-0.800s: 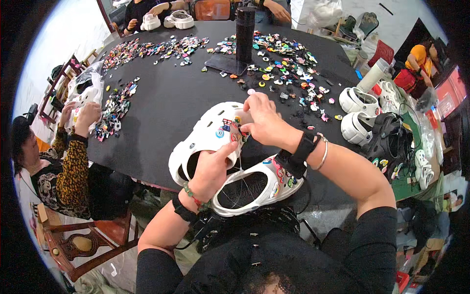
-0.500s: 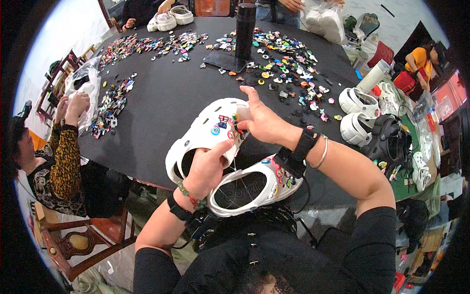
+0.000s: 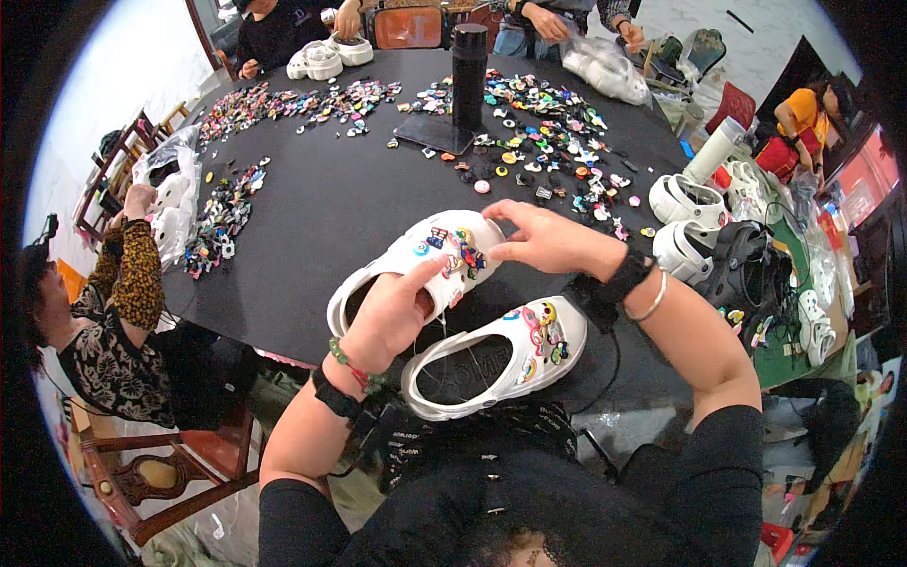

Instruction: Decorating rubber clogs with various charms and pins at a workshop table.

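My left hand (image 3: 387,321) grips a white clog (image 3: 392,253), its fingers inside the foot opening and the thumb on the upper. Colourful shoe charms (image 3: 465,255) cover the front of that clog. At its toe is my right hand (image 3: 559,243), with fingers and thumb apart and nothing visible between them. The thumb tip is close to the clog's edge; whether it touches, I cannot tell. A second white clog (image 3: 510,397), also decorated with charms, lies on the black table (image 3: 302,198) just below, its toe pointing right.
Loose charms (image 3: 557,142) are strewn across the table's far side, with another pile (image 3: 227,213) at the left. A black cylinder (image 3: 469,80) stands by a phone (image 3: 435,134). White clogs (image 3: 688,200) and a black clog (image 3: 746,265) sit at the right. Co-workers (image 3: 113,312) sit around the table.
The held clog has turned and shifted right, so more of its charms show. My right hand has moved right and down, off the charms to beside the toe.
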The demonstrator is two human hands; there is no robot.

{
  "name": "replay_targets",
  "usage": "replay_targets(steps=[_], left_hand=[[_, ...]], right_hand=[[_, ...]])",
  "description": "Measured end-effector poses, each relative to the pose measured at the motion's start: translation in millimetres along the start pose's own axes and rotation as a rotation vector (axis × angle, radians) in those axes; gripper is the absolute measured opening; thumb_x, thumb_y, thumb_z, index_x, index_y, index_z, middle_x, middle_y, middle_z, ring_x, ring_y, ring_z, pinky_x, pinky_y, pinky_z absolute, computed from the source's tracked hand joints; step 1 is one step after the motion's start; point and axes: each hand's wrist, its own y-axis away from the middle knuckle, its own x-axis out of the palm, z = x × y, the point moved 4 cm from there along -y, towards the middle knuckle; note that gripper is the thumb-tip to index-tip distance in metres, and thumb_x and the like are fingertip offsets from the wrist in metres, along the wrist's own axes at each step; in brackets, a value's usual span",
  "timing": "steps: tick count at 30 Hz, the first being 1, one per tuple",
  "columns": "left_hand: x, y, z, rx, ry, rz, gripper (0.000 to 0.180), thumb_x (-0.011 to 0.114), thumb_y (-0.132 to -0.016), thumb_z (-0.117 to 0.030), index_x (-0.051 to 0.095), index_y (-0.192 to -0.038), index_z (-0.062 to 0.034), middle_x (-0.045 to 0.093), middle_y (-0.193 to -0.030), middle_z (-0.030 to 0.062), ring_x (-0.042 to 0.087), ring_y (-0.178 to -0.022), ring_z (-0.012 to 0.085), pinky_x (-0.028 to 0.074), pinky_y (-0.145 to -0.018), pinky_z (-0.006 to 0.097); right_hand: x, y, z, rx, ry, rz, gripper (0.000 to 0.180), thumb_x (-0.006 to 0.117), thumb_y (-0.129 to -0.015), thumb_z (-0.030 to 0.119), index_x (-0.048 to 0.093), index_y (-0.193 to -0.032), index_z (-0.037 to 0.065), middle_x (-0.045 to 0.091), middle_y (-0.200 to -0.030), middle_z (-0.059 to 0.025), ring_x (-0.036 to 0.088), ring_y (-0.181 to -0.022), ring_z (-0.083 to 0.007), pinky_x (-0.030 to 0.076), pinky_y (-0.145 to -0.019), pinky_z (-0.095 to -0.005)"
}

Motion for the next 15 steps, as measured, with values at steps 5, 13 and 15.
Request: replay_targets(steps=[5, 13, 15], left_hand=[[-12, -8, 3, -0.053, 0.334, -0.035, 0.041, 0.059, -0.098, -0.026, 0.053, -0.127, 0.003, 0.062, -0.122, 0.0126, 0.062, -0.11, 0.0227, 0.052, -0.095, 0.036], [-12, 11, -15, 0.01, 0.189, -0.059, 0.048, 0.045, -0.104, -0.036, 0.044, -0.132, 0.0036, 0.054, -0.13, 0.0137, 0.054, -0.12, 0.0234, 0.042, -0.107, 0.04], [-17, 18, -11, 0.001, 0.145, -0.077, 0.044, 0.047, -0.103, -0.032, 0.049, -0.13, 0.0031, 0.057, -0.127, 0.0121, 0.055, -0.118, 0.0221, 0.043, -0.103, 0.036]], right_hand=[[-19, 32, 26, -0.111, 0.066, -0.179, 0.024, 0.067, -0.088, 0.023, 0.064, -0.102, 0.003, 0.064, -0.099, -0.0194, 0.066, -0.083, -0.0313, 0.052, -0.076, -0.0408], [11, 71, 65, -0.267, 0.172, -0.074, 0.035, 0.071, -0.083, 0.032, 0.06, -0.095, 0.001, 0.064, -0.093, -0.0192, 0.063, -0.089, -0.0375, 0.051, -0.079, -0.0453], [21, 74, 71, -0.219, 0.247, -0.008, 0.032, 0.069, -0.085, 0.029, 0.059, -0.097, 0.001, 0.062, -0.09, -0.0156, 0.061, -0.091, -0.035, 0.049, -0.08, -0.0437]])
